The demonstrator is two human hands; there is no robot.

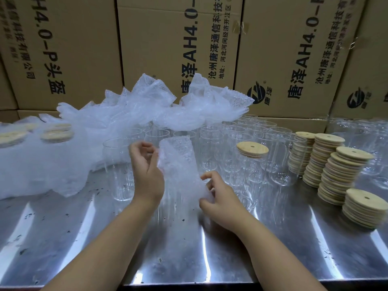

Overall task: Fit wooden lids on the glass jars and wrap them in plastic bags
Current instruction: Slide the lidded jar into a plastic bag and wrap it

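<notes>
Bubble-wrap bag (178, 164): clear, dimpled, tilted, mid-bench (84, 238). Left grip (147, 171) pinches its upper left edge, right grip (220, 204) pinches its lower right edge. Open glass jars (212, 141) stand just behind it, one capped with a wooden lid (252, 149). Lid stacks (336, 169) sit near the right edge.

Both hands up over the steel bench (273, 248): the left hand (147, 171) pinches the upper edge of a bubble-wrap bag (178, 162), the right hand (220, 198) grips its lower end. Clear glass jars (220, 148) crowd behind, one jar wearing a wooden lid (252, 149), and lid stacks (336, 175) stand to the right.
</notes>
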